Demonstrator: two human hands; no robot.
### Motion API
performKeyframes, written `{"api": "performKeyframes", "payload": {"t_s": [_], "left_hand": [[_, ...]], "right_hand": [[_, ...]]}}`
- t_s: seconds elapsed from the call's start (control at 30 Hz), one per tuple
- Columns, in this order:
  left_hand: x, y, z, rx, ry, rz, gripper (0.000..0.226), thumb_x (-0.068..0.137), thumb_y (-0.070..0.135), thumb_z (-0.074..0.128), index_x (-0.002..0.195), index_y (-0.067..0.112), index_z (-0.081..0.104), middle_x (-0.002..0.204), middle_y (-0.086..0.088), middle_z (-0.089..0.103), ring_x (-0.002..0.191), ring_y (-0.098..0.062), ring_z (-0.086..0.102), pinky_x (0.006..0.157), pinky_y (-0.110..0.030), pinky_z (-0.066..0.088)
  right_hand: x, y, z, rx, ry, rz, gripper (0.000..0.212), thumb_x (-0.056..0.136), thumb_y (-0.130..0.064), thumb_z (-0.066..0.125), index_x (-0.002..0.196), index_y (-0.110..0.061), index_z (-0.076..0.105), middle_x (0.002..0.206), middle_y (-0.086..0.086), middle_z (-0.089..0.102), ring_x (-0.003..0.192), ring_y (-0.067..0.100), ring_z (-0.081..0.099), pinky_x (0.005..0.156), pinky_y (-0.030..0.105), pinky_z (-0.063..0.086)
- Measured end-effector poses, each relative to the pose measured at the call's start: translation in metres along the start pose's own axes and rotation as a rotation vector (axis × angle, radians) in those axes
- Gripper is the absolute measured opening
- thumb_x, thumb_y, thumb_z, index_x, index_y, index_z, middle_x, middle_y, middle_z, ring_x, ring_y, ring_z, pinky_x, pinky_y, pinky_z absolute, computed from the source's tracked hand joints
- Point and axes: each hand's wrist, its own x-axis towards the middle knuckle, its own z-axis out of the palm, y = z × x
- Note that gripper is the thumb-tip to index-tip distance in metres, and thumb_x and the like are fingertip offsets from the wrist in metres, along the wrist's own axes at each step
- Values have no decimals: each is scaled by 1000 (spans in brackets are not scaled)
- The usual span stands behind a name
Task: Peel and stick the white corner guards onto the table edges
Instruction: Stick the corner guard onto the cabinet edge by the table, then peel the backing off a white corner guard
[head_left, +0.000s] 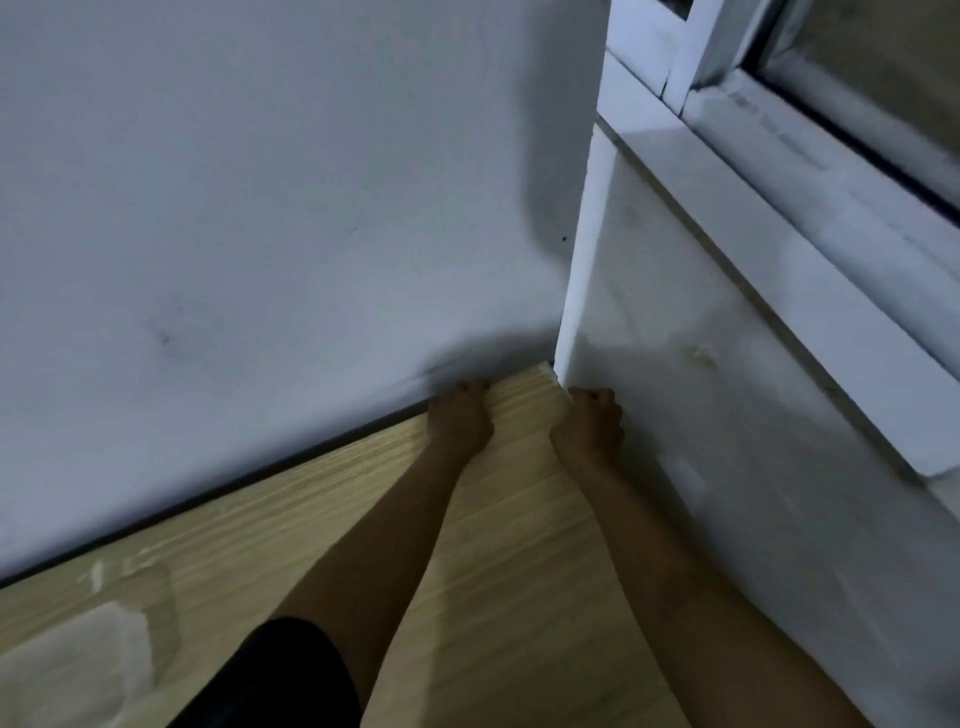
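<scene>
The light wooden table runs to a far corner wedged between two white walls. My left hand lies on the tabletop at the back edge, its fingertips curled over that edge against the wall. My right hand is at the right edge just short of the corner, with its fingers curled down over the edge. The corner between the hands looks pale. I cannot tell whether a white corner guard sits there, and no guard shows in either hand.
A clear plastic bag holding something white lies on the table at the lower left. A white wall backs the table. A wall pillar and a window sill close the right side.
</scene>
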Motion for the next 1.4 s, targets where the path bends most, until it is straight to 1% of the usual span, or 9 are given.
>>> {"api": "performKeyframes", "payload": {"t_s": [0.1,0.17,0.3,0.5,0.6,0.83,1.03,1.2,1.4], "left_hand": [[-52,-23,3,-21,12,-14,60,90,15,56,147,20,39,153,-10,37,137,-28,40,104,-39,39],[-89,-37,4,-85,-14,-30,61,91,16,55,149,21,37,156,-7,33,140,-26,37,109,-38,35],[-171,-65,-3,-248,38,-20,50,90,14,55,140,18,49,144,-8,49,127,-27,51,104,-36,44],[-289,-109,-27,-407,157,-64,38,93,16,57,130,18,58,128,-5,60,116,-20,58,94,-26,45],[-347,-140,-38,-464,157,-106,32,94,18,57,126,18,61,121,-2,63,109,-17,60,89,-22,43],[-462,-230,-51,-541,98,-190,25,95,20,56,118,23,64,115,4,65,105,-11,61,87,-24,47],[-520,-300,-59,-574,126,-281,22,92,14,57,109,20,69,107,3,70,93,-10,63,82,-23,49],[-534,-340,-55,-594,138,-380,21,91,15,57,107,21,70,107,0,70,92,-14,66,80,-28,51],[-531,-362,-49,-581,149,-439,24,90,12,56,109,16,70,109,-4,72,98,-19,67,84,-29,51]], "right_hand": [[-40,0,0,-8,-11,-81,48,81,-4,55,128,-13,58,134,14,45,124,37,44,103,44,40],[-68,2,2,-32,-50,-122,46,83,-6,56,128,-13,58,137,14,44,126,37,44,103,43,39],[-132,2,17,-85,-124,-206,42,82,-1,55,120,-18,63,135,12,46,121,37,46,97,44,42],[-233,-19,49,-35,-205,-327,30,86,-1,57,109,-19,66,125,8,51,118,34,49,93,41,44],[-285,-42,66,30,-254,-377,27,84,-1,59,102,-18,68,118,7,55,115,32,54,95,38,46],[-401,-86,113,83,-369,-435,21,88,-3,57,94,-19,70,110,0,56,111,22,56,91,27,43],[-469,-103,142,53,-412,-442,22,89,-7,56,88,-27,67,108,-2,58,107,18,58,91,26,45],[-491,-112,161,-9,-457,-436,21,90,-7,55,94,-20,70,107,-2,58,105,17,58,86,23,43],[-500,-130,192,-97,-501,-492,20,93,-10,54,104,-16,69,113,3,60,109,21,58,92,34,48]]}}
